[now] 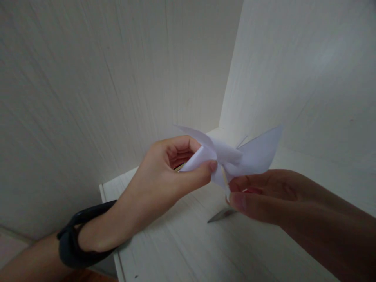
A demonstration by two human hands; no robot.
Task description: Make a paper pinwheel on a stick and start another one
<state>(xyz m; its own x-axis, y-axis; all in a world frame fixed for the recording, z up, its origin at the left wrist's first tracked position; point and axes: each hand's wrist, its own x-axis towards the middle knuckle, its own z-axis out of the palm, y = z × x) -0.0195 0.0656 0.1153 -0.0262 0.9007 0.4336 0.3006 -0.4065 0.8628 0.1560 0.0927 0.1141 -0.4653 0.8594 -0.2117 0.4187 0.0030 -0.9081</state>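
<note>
A white paper pinwheel (226, 150) with curled blades is held up in the middle of the head view. My left hand (164, 172) is closed on it from the left, the thumb pressing near its centre. From that centre a thin pale stick-like piece (225, 178) runs down to my right hand (258, 192). The right thumb and fingers pinch its lower end, just under the right blade. My left fingertips are partly hidden behind the paper. A thin yellowish edge (179, 167) shows beneath the left palm; what it belongs to is unclear.
A pointed metal blade (220, 216) lies on the white wood-grained tabletop (176, 243), its other end hidden by my right hand. Pale panels (132, 78) rise at the back and on the right (308, 78). A dark band (73, 243) circles my left wrist.
</note>
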